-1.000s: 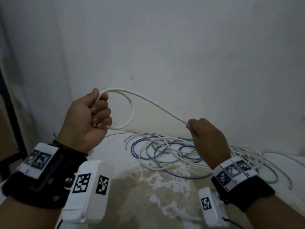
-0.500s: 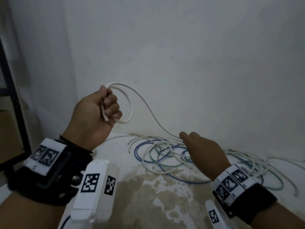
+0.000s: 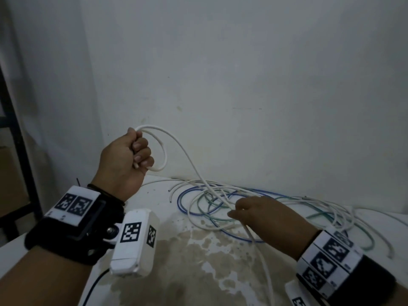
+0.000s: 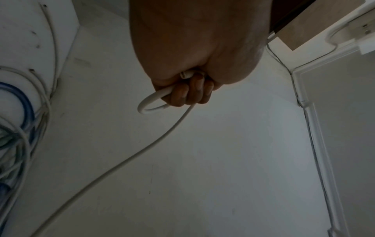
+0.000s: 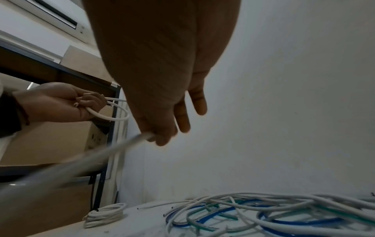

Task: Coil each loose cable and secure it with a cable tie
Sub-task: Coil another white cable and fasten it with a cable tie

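Right hand point(image 3: 262, 214) fingertips hidden behind own knuckles in head view; grip on white cable point(image 3: 189, 160) unreadable there. White cable point(image 5: 85, 158) motion-blurred in right wrist view, cut off at left edge. Cable tangle point(image 4: 18, 121) cropped at left edge in left wrist view. Left hand point(image 4: 192, 48) mostly palm heel; thumb hidden.

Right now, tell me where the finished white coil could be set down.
Bare room: the stained white tabletop in front, between both wrists, crossed only by the white cable being coiled. Crowded: the back by the wall, under the tangle of white, blue and green cables. A tied white bundle occupies the left edge.
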### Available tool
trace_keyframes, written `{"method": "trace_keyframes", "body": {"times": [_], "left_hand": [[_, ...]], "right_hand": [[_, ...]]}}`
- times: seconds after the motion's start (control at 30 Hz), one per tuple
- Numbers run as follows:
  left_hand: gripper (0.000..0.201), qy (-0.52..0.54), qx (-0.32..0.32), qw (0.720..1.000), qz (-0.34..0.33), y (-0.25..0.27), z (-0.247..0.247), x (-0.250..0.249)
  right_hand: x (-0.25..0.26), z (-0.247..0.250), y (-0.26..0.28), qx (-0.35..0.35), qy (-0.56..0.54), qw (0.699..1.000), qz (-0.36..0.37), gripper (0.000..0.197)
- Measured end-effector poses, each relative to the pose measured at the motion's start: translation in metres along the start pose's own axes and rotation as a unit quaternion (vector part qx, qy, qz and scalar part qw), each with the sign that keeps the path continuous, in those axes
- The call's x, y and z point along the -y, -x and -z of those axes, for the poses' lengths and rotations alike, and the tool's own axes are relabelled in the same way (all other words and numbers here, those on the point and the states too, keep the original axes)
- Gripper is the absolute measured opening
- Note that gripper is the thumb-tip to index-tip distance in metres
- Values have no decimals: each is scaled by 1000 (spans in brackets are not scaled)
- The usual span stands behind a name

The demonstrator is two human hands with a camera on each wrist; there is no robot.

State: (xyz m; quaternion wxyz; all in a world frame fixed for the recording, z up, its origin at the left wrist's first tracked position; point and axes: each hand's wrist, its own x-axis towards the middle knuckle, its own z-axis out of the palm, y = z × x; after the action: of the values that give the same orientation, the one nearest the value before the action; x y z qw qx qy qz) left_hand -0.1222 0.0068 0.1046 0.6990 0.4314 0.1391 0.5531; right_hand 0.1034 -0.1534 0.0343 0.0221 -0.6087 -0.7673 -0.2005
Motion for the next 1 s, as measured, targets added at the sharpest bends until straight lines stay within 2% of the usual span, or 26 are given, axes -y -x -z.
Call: {"method": "trace_keyframes", "body": {"times": [0.1,0.17,0.23,0.3,0.37,0.4,0.47,0.6,0.77,0.8,0.83,0.9,0.93,1.0], "left_hand": [[32,-8,-15,1000,14,-1,4,9],[32,-20,-22,999,24,-1,7,16],[32,-38,-26,998,39,-1,10,25],[33,-55,-30,997,55,1,11,34],[33,-70,-33,995,64,3,12,43],[33,-76,-34,994,65,4,12,46],[34,-77,-32,994,64,5,12,51],[33,-65,-38,995,64,5,14,56],[32,-38,-47,995,75,8,11,60],[31,-25,-46,995,81,8,11,61],[31,-12,-43,995,89,9,10,62],[32,5,-34,994,104,11,6,64],[32,8,-29,994,109,13,4,65],[32,8,-21,993,113,16,2,68]], "right_hand": [[-10,-17,3,-132,21,991,13,30],[-14,-25,3,-169,-53,984,-4,18],[-16,-28,5,-191,-194,959,-79,22],[-19,-30,9,-185,-308,915,-183,26],[-18,-33,10,-198,-383,864,-261,29],[-16,-33,9,-207,-435,828,-287,31],[-11,-31,9,-219,-554,734,-325,33],[-2,-21,10,-273,-686,581,-342,34],[2,-10,7,-369,-754,408,-359,27],[2,-10,6,-375,-762,384,-361,27],[3,-11,5,-375,-766,374,-365,27],[5,-12,4,-371,-765,370,-374,27],[6,-13,3,-380,-767,358,-374,27],[6,-15,5,-410,-780,297,-368,27]]}}
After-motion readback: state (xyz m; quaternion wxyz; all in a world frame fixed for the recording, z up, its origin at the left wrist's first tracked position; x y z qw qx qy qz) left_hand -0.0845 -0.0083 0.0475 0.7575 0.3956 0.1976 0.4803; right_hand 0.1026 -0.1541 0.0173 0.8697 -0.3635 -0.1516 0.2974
